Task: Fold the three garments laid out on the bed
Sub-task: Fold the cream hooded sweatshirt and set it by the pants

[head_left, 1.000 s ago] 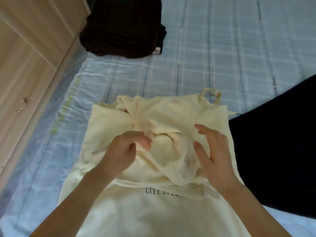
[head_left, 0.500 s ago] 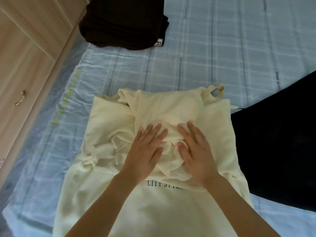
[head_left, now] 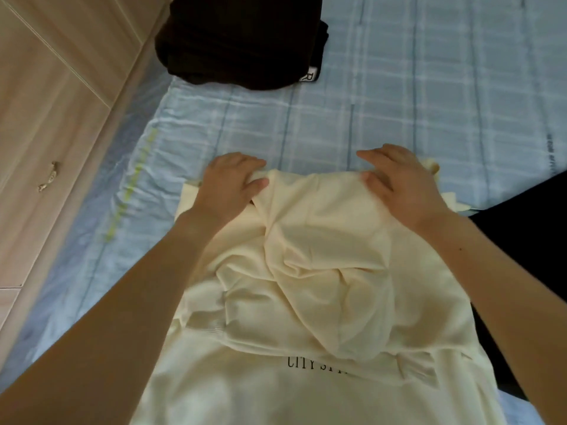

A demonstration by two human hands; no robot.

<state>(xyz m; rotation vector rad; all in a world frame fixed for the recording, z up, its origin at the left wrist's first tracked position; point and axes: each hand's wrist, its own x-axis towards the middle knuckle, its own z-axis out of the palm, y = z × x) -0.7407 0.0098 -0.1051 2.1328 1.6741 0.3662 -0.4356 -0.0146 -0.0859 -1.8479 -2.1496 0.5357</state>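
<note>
Cream top (head_left: pixel 322 256), black lettering, lies crumpled on the bed (head_left: pixel 429 102) with its blue checked sheet. Left hand (head_left: pixel 233 182): fingers curled over the top's far edge at 11 o'clock, thumb on the cloth, gripping it. Right hand (head_left: pixel 399 182): laid over the far edge at 1 o'clock, thumb on the cloth; pinching or only pressing, cannot tell. Folded brown garment (head_left: pixel 239 41) at 12 o'clock, apart. Black garment (head_left: pixel 521 240) at 3 o'clock, just beside. Wooden wardrobe (head_left: pixel 46 102) at 9 o'clock.
</note>
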